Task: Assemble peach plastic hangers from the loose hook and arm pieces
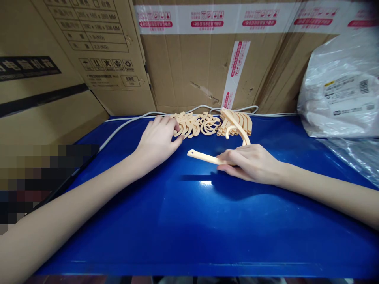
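My right hand (251, 161) is closed on a long cream plastic piece (204, 157) with a hooked end, held just above the blue table top (189, 221). My left hand (158, 140) reaches to the back, its curled fingers touching the left end of a pile of small cream plastic hooks (197, 124). Right of that pile lies a stack of longer cream pieces (237, 122). Whether the left fingers grip one of the hooks is hidden.
Cardboard boxes (207, 67) wall in the back and left. A white cable (127, 122) runs along the rear edge of the table. A clear plastic bag (340, 86) with labels sits at the back right.
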